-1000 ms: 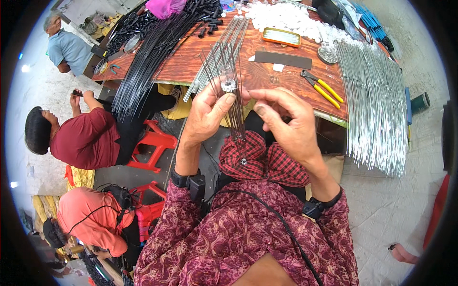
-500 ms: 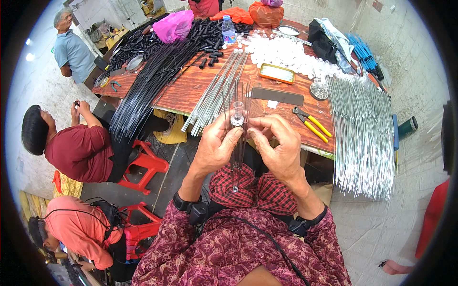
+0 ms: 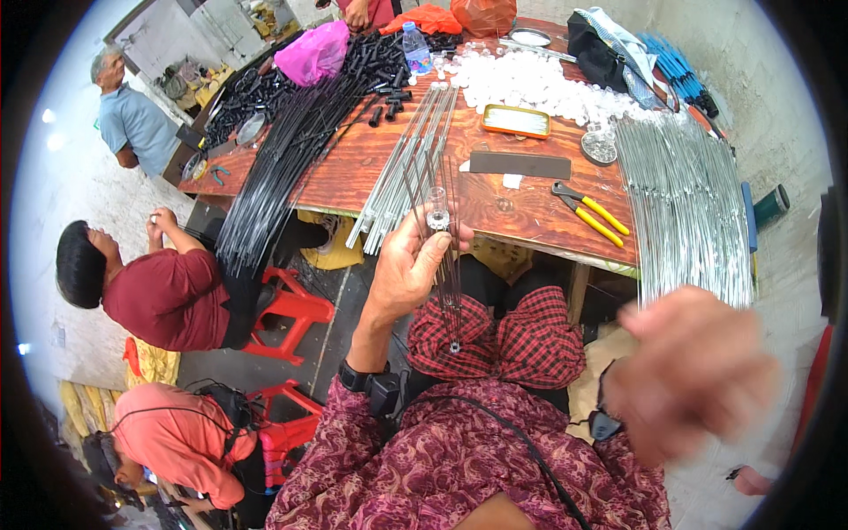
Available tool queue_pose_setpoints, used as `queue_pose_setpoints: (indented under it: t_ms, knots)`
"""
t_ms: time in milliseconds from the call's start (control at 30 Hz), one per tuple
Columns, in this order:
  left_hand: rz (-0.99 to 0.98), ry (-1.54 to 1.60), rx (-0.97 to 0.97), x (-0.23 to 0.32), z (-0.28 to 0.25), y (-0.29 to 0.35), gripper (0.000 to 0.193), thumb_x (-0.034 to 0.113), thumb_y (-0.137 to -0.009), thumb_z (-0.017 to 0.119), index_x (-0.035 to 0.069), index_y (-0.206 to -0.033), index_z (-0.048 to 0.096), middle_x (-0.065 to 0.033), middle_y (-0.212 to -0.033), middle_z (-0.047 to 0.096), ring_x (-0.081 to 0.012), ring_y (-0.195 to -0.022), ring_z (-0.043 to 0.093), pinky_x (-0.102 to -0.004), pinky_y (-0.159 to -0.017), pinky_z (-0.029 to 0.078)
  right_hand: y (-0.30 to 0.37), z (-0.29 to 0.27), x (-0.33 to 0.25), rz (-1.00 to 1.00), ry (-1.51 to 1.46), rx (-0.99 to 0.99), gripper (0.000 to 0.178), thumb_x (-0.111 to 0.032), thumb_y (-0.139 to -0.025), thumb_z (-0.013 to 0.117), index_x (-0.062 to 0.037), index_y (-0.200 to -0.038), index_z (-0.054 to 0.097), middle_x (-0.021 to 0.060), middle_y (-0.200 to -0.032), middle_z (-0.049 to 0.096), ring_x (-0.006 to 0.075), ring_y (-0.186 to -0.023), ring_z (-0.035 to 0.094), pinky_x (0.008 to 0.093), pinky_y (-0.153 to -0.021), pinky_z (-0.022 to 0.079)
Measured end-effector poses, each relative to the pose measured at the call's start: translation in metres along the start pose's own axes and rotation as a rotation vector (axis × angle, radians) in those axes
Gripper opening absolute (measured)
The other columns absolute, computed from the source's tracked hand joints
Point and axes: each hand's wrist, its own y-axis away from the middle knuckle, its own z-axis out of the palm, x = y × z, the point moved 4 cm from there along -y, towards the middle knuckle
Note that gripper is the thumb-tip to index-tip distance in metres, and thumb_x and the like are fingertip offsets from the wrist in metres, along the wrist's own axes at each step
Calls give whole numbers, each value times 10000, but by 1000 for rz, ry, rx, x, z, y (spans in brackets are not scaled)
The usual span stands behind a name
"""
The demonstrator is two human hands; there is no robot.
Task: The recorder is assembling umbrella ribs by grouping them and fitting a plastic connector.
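My left hand is closed around a clear plastic hub over my lap. Thin dark metal rods stand out above and below the hub, and a small clear piece sits at their lower end. My right hand is off to the right, smeared by motion, so its fingers cannot be made out. It is nearest to the lower end of a large bundle of thin silvery metal rods, which overhangs the right of the table.
On the wooden table lie yellow-handled pliers, a flat dark metal bar, an orange-rimmed tin, white plastic pieces and black rods. Co-workers sit at the left, near red stools.
My right hand has let go of the rods by the hub and swung right and down. My left hand still holds the hub in nearly the same place. The view has shifted slightly.
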Motion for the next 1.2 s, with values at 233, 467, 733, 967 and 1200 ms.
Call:
queue_pose_setpoints:
  t_ms: [233,467,733,967,1200]
  knots:
    - [4,-23,-9,8,2,5,350,91,-965,450,-55,-1281,422,-133,-1013,626,-180,-925,617,-313,-859,491,10,-31,3,-6,43,36,62,17,-776,639,-30,-807,613,97,-837,628,122,-660,594,294,-638,481]
    - [3,-16,5,5,-2,6,372,159,-962,496,-51,-1264,442,-113,-999,629,-166,-912,614,-291,-832,487,13,-33,5,42,67,38,59,13,-783,639,-25,-825,621,95,-834,630,115,-655,593,281,-623,475]
    - [49,-12,52,5,-6,8,401,205,-956,535,-49,-1257,458,-91,-990,636,-142,-875,611,-265,-791,493,23,-36,10,126,107,43,62,9,-792,639,-18,-846,630,91,-830,633,107,-650,591,267,-606,469]
    - [43,-14,36,3,-8,11,359,168,-963,513,-46,-1244,453,-124,-998,625,-184,-905,616,-313,-845,487,19,-23,20,167,149,8,68,5,-799,639,-13,-865,638,89,-826,635,100,-645,589,254,-591,463]
    - [13,1,58,4,-10,11,325,124,-960,492,-37,-1241,457,-124,-1012,628,-173,-906,617,-301,-842,485,33,-34,13,219,153,-50,78,1,-806,639,-7,-884,646,86,-823,637,93,-640,588,241,-576,457]
